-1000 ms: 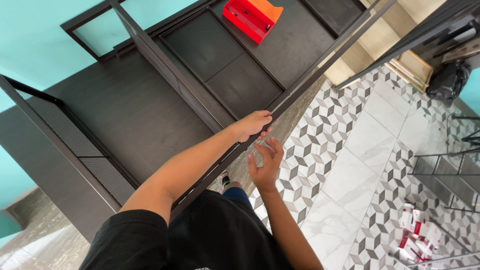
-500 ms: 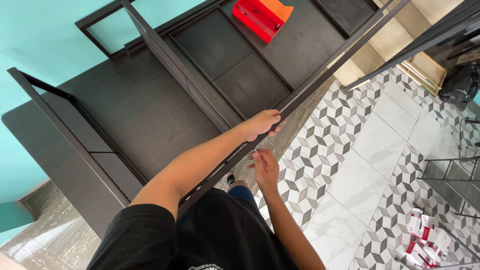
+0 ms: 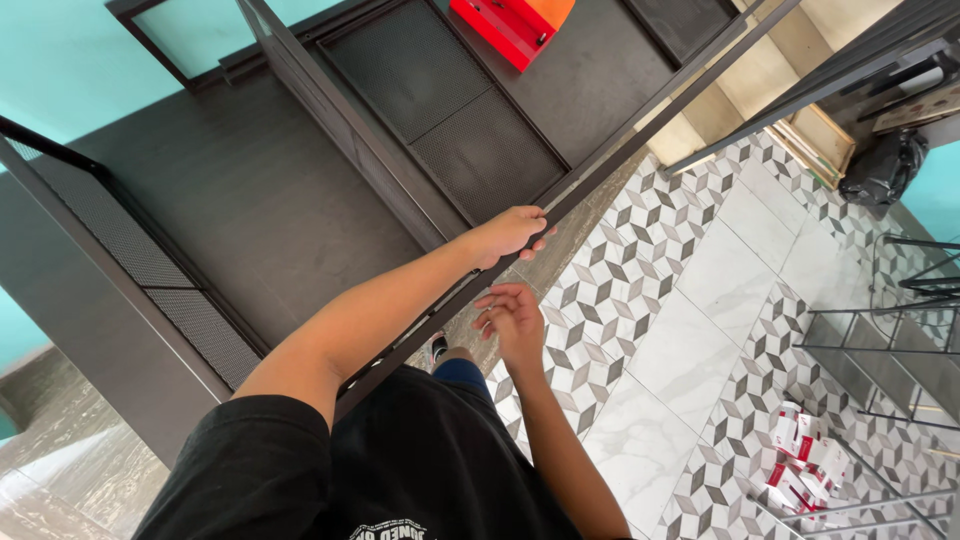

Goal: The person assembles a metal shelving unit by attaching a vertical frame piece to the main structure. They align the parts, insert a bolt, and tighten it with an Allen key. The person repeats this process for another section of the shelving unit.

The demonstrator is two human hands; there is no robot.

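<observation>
Gripping the long dark metal bar (image 3: 600,175) of the rack frame, your left hand (image 3: 510,232) has its fingers curled over the bar's edge, roughly midway along its slanted run. Your right hand (image 3: 515,318) hovers just below and beside it, fingers loosely spread and closed on nothing, near the bar but not clearly touching it. The two hands sit close together, one above the other.

Behind the bar lies the dark frame with its mesh panels (image 3: 450,120). At the top edge rests a red and orange box-like case (image 3: 510,22), flat and rectangular, tilted. Low at the right, on the patterned tile floor (image 3: 700,330), you have a cluster of small red and white cartons (image 3: 805,465), stacked loosely. A black bag (image 3: 885,165) slumps at the far right by a wooden step.

Against half a second ago, your left hand keeps the same grip on the bar, while your right hand has opened its fingers a little and sits slightly lower beneath it.
</observation>
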